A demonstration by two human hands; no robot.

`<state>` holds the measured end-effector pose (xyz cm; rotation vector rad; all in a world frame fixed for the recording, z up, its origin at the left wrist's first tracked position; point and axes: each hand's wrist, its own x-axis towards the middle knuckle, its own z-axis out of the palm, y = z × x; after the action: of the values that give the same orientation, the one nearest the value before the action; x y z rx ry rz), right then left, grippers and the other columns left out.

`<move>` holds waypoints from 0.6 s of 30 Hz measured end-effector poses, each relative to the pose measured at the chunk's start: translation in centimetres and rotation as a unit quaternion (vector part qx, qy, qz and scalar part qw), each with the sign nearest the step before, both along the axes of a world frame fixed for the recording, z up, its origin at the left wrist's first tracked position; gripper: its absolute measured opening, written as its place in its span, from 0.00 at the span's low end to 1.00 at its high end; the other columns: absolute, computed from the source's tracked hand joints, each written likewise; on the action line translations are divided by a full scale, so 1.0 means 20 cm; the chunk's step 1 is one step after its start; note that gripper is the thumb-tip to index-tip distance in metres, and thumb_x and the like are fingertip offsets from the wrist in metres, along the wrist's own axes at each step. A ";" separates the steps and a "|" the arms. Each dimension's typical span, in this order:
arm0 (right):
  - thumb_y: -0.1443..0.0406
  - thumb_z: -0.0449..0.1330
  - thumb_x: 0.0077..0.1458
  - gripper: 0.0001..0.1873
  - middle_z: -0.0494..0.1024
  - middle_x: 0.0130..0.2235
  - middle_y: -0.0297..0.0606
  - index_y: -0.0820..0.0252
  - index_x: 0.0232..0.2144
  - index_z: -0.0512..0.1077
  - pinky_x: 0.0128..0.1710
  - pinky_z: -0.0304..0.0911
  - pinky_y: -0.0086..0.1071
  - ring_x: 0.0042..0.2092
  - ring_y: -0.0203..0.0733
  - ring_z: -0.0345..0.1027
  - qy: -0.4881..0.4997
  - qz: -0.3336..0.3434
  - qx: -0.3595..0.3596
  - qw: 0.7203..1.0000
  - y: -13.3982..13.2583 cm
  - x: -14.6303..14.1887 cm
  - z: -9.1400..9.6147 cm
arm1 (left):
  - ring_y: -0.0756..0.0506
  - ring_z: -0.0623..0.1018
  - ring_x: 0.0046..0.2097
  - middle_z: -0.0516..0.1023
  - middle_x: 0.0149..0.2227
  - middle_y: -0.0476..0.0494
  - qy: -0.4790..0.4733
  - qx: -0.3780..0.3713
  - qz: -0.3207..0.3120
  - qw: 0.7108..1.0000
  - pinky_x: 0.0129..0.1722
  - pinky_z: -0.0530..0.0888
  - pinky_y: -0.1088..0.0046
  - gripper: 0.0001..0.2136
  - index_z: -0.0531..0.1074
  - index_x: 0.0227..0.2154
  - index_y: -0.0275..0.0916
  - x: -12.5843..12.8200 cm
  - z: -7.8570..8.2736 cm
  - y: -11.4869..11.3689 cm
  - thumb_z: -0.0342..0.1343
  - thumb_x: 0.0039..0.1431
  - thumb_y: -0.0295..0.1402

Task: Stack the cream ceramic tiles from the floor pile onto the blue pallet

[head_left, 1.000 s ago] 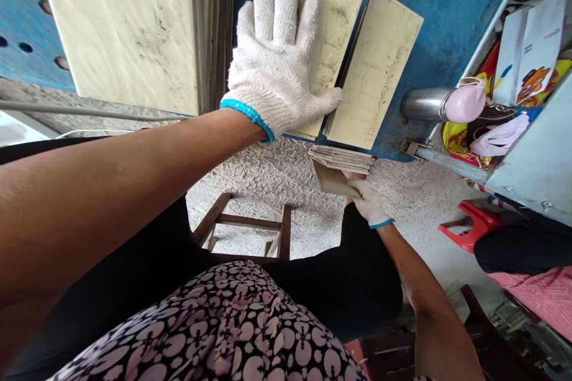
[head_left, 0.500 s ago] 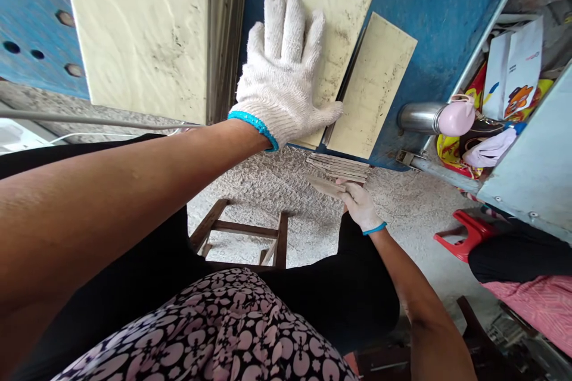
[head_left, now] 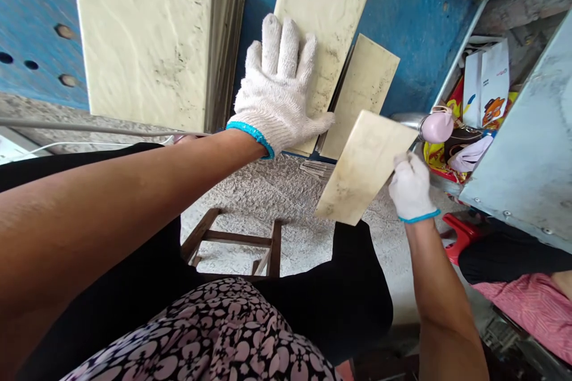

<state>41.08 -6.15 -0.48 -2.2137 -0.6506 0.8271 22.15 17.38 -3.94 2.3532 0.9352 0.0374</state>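
Left hand (head_left: 279,92) is spread flat on the leaning tile (head_left: 319,9). Right hand (head_left: 410,186) has its fingers clamped on a loose cream tile (head_left: 364,166), tilted in the air.

Right hand (head_left: 410,187) lifted tile (head_left: 364,168) up off floor stack (head_left: 319,168).

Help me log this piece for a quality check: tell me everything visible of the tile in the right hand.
The tile is a cream rectangular slab, ceramic by its look, with faint marbled veining and dark smudges toward its lower end. Held in the air with its pale face to the camera, it tilts diagonally above the grey floor. The gloved right hand grips its right long edge near the upper corner; nothing else touches it.
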 end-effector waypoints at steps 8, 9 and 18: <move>0.42 0.49 0.60 0.25 0.66 0.32 0.37 0.57 0.28 0.61 0.37 0.68 0.36 0.39 0.42 0.68 -0.078 -0.044 0.105 0.990 0.42 0.40 -0.35 | 0.28 0.30 0.69 0.30 0.71 0.32 0.014 0.026 0.002 1.000 0.65 0.36 0.47 0.53 0.39 0.71 0.32 0.01 0.00 -0.01 0.53 0.47 0.55; 0.42 0.50 0.59 0.25 0.66 0.31 0.36 0.57 0.28 0.60 0.35 0.67 0.35 0.38 0.42 0.68 -0.067 -0.043 0.100 0.992 0.46 0.42 -0.37 | 0.28 0.30 0.69 0.30 0.71 0.32 0.015 0.026 0.003 1.000 0.66 0.36 0.47 0.53 0.39 0.71 0.32 0.01 0.01 -0.01 0.53 0.47 0.55; 0.45 0.51 0.60 0.24 0.62 0.25 0.31 0.55 0.25 0.56 0.28 0.64 0.32 0.29 0.38 0.65 -0.014 -0.030 0.057 0.998 0.58 0.40 -0.43 | 0.28 0.31 0.70 0.30 0.71 0.33 0.023 0.025 0.003 0.999 0.66 0.36 0.47 0.53 0.39 0.71 0.32 0.01 0.02 -0.01 0.53 0.47 0.55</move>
<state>49.12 5.48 -9.00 -2.1350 -0.6253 0.7123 22.31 17.14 -3.46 2.4072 0.9737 0.0088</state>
